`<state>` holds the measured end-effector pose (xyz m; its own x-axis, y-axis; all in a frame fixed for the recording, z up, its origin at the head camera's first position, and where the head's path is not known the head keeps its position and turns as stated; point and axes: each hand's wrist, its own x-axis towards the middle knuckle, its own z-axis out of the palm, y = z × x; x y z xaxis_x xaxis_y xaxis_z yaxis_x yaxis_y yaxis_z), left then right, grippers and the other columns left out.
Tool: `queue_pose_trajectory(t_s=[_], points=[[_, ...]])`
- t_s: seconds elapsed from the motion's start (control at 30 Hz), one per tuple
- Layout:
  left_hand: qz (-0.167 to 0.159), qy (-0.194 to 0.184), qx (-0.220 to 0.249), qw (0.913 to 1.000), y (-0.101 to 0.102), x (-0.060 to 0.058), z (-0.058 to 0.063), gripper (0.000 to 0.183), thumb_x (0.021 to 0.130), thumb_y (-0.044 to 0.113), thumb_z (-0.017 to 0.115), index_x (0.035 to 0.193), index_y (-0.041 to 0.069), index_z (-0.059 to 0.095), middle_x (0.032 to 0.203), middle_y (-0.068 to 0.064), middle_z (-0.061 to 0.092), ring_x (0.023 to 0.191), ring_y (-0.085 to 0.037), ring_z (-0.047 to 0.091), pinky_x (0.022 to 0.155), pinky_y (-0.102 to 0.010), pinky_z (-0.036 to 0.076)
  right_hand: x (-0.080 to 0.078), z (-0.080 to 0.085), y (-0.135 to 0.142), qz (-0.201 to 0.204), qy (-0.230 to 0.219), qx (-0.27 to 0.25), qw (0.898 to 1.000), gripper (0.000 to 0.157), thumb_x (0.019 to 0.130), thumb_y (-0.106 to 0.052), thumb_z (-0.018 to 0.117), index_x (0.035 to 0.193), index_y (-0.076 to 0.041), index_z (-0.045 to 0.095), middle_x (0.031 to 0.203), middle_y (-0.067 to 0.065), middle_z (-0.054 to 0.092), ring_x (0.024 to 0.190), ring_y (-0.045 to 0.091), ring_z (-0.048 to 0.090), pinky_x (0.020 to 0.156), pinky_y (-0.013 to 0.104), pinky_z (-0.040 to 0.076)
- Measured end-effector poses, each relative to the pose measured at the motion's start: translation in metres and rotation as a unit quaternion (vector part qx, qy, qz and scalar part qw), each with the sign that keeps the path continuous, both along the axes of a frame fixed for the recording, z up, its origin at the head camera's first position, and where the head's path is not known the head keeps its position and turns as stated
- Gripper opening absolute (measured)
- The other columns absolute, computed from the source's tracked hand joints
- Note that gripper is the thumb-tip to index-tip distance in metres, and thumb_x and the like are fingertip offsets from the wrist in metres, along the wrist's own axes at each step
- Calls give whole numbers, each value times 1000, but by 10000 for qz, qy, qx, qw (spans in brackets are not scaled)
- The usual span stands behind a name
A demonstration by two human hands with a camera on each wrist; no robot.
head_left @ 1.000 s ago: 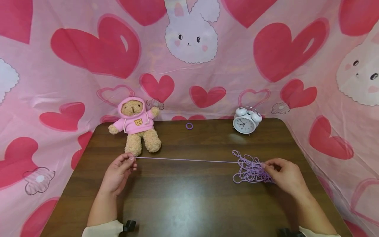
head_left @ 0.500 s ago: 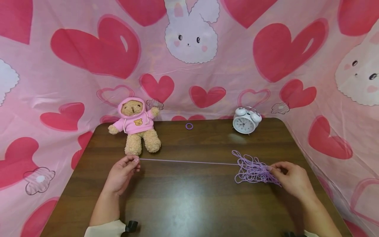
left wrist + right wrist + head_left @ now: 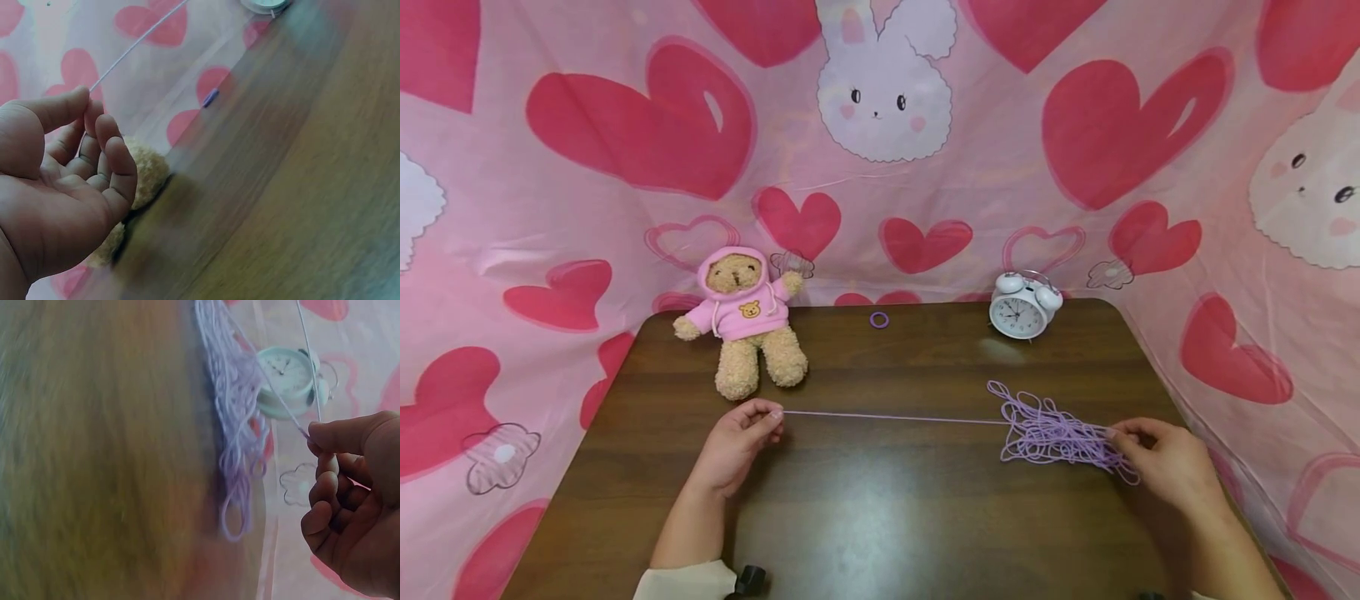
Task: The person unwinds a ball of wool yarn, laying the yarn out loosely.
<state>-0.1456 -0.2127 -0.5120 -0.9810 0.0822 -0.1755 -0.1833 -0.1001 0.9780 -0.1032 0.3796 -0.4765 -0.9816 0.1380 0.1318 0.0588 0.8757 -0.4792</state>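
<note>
A tangled heap of thin purple cord lies on the right side of the brown table. My left hand pinches one strand between thumb and forefinger, just in front of the teddy bear. From there the strand runs straight and taut to the right, over the heap. At the heap's right end, my right hand pinches the cord between thumb and fingertips. In the right wrist view, two lengths of cord meet at the right thumb tip, with the looped heap beside them. The left hand's other fingers are curled loosely.
The teddy wears a pink hoodie and leans at the back left of the table. A small purple ring lies near the back edge. At the back right stands a white twin-bell alarm clock. Pink heart-print fabric hangs behind.
Both hands have shifted to the right and slightly nearer, keeping the strand taut. The heap's right end has been drawn out rightward with the right hand.
</note>
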Motion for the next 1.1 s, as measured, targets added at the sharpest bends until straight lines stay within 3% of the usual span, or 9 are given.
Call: queue_pose_trajectory(t_s=[0.43, 0.7, 0.93, 1.1], points=[[-260, -42, -231, 9994, 20, -2, 0, 17, 100, 8, 68, 110, -5, 64, 96, -12, 66, 92, -27, 63, 86, -37, 57, 3, -11, 28, -139, -287, 248, 9992, 29, 96, -37, 72, 99, -8, 78, 82, 6, 74, 73, 18, 61, 61, 34, 44], [-387, -50, -251, 9989, 31, -5, -3, 14, 100, 7, 68, 109, -3, 64, 99, -15, 67, 91, -25, 63, 87, -38, 56, 3, -18, 36, 107, -353, 468, 9982, 23, 96, -32, 72, 95, -9, 77, 82, 7, 75, 72, 22, 62, 62, 38, 44], [-554, 26, -294, 9980, 44, -7, -6, 19, 99, 8, 70, 111, -6, 64, 98, -13, 66, 89, -22, 62, 86, -37, 56, -1, -27, 40, 339, -640, 518, 9960, 21, 98, -28, 70, 95, -10, 79, 94, 16, 77, 89, 44, 70, 71, 46, 51], [-568, 70, -344, 9978, 50, -9, -8, 19, 98, 8, 71, 110, -5, 65, 96, -11, 66, 87, -20, 63, 85, -36, 56, -3, -30, 37, 402, -712, 546, 9952, 18, 98, -28, 70, 95, -12, 79, 93, 14, 77, 84, 37, 70, 70, 46, 50]])
